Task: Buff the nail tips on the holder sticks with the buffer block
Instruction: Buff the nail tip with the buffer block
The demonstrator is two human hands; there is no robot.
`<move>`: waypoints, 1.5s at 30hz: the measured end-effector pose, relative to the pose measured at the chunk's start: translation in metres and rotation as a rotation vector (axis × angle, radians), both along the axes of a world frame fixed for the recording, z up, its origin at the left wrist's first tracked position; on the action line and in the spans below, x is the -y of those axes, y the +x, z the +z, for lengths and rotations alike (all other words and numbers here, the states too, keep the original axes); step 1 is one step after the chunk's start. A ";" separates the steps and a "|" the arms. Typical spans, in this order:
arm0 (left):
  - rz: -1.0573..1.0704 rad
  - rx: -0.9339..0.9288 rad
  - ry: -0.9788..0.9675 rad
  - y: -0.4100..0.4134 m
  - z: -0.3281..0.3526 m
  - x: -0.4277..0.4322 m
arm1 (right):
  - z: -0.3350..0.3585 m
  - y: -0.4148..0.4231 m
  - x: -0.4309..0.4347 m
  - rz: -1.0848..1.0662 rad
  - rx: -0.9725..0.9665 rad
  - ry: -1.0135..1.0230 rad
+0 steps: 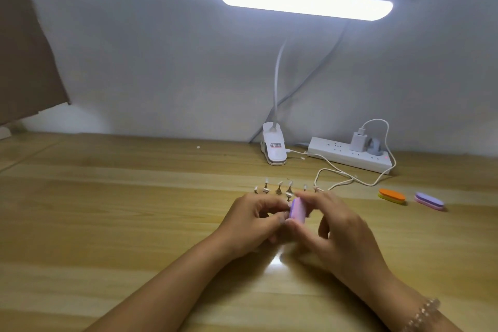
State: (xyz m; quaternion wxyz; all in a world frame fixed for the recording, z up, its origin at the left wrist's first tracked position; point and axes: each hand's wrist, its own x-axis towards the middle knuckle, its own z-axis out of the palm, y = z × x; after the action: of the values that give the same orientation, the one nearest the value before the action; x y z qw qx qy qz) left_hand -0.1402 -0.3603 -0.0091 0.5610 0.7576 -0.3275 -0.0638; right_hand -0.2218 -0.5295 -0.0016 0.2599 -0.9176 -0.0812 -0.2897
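Hands [250,224] [339,232] overlap sticks [279,187]; 2 buffers [392,196] [429,200] right.

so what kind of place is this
Likely a home desk used for nail craft: a wooden tabletop against a wall, a clip-on lamp, a power strip, and small nail tips on sticks.

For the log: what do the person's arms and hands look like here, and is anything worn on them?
Both forearms are bare, with no sleeves in view. The left hand and right hand wear no gloves, and I see no rings. A bracelet of pale, rounded beads circles the right wrist; the left wrist is bare.
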 end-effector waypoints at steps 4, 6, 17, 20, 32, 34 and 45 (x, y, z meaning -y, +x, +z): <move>-0.007 -0.006 -0.015 0.001 -0.001 0.000 | 0.001 0.003 0.011 -0.053 0.049 0.210; -0.012 -0.008 -0.018 0.002 -0.001 0.000 | 0.001 0.001 0.004 -0.010 0.050 0.122; 0.007 -0.027 -0.009 0.005 -0.003 -0.001 | 0.003 -0.006 -0.007 0.051 0.057 -0.075; 0.026 -0.025 -0.020 0.005 -0.004 0.000 | 0.003 -0.007 -0.003 0.015 0.025 -0.058; 0.020 -0.015 -0.007 0.005 -0.003 0.001 | 0.003 -0.007 -0.007 0.018 0.060 -0.074; 0.030 -0.040 -0.014 0.005 -0.003 0.000 | 0.003 -0.007 -0.007 -0.002 0.033 -0.079; 0.008 -0.044 -0.002 0.001 0.003 0.001 | 0.002 -0.005 -0.003 0.012 0.024 0.067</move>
State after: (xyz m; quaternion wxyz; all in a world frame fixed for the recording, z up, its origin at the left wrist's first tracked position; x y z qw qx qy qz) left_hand -0.1392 -0.3614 -0.0063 0.5691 0.7568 -0.3121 -0.0776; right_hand -0.2264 -0.5269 0.0004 0.2915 -0.9042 -0.0801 -0.3017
